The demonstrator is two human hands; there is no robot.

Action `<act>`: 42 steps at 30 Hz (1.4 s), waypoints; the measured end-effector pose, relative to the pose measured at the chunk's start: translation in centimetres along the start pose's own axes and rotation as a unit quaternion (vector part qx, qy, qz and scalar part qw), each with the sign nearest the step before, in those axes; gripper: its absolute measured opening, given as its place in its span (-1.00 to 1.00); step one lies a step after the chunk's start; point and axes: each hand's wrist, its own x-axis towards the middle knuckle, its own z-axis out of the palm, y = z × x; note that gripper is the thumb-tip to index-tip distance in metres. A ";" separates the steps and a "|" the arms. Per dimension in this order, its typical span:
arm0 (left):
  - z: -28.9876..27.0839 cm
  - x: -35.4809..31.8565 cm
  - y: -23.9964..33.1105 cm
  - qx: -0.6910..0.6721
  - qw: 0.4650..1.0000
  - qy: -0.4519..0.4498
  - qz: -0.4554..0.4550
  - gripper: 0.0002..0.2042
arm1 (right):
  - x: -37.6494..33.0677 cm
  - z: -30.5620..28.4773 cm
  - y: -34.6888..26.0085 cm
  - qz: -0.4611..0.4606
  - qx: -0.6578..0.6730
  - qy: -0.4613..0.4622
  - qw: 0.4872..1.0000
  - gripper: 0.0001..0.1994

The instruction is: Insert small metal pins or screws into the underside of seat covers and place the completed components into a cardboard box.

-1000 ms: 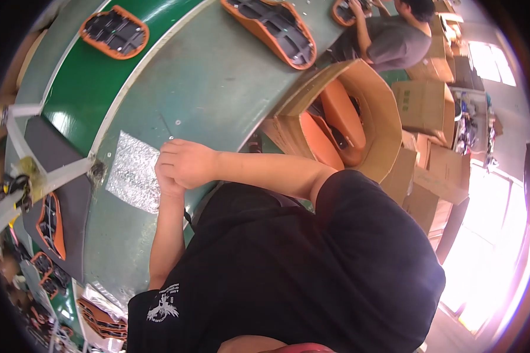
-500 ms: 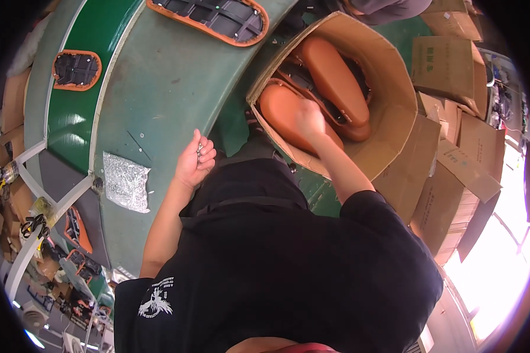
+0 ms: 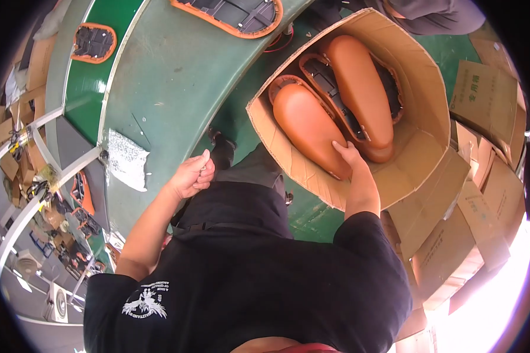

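Note:
My left hand (image 3: 194,175), over the table's near edge, is closed; small shiny metal pieces showed in its fingers half a second ago and are mostly hidden now. Inside the open cardboard box (image 3: 427,126), my right hand (image 3: 353,159) grips the near end of an orange scooter seat (image 3: 303,120). Its thumb lies on the smooth cover, while the other fingers go down the side gap, partly hidden. A second orange seat (image 3: 359,88) lies alongside, smooth side up. Between and beside them show seats with black undersides (image 3: 324,76).
On the green table (image 3: 165,82) lie an orange-rimmed seat, underside up (image 3: 241,15), and a clear plastic bag (image 3: 126,160). A smaller seat (image 3: 94,42) rests on the glossy green strip. Cartons (image 3: 483,94) stand at right; another person's sleeve (image 3: 436,15) shows beyond the box.
My right hand has moved from the middle of the nearer orange seat to its near end. The left hand has turned, hiding the metal pieces. The whole view has shifted.

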 end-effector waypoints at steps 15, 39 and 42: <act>2.0 2.4 0.7 0.140 0.985 -0.095 -0.043 -0.60 | -22.4 -6.1 -13.9 -0.139 0.206 -0.234 0.940 -0.41; -14.2 -5.5 1.2 0.005 0.998 0.006 0.062 -0.66 | -16.8 27.3 -46.0 -0.545 -0.326 0.316 0.705 -0.85; -15.9 -4.5 -0.6 -0.046 0.998 0.030 0.035 -0.66 | -17.6 25.9 -44.2 -0.618 -0.310 0.190 0.697 -0.84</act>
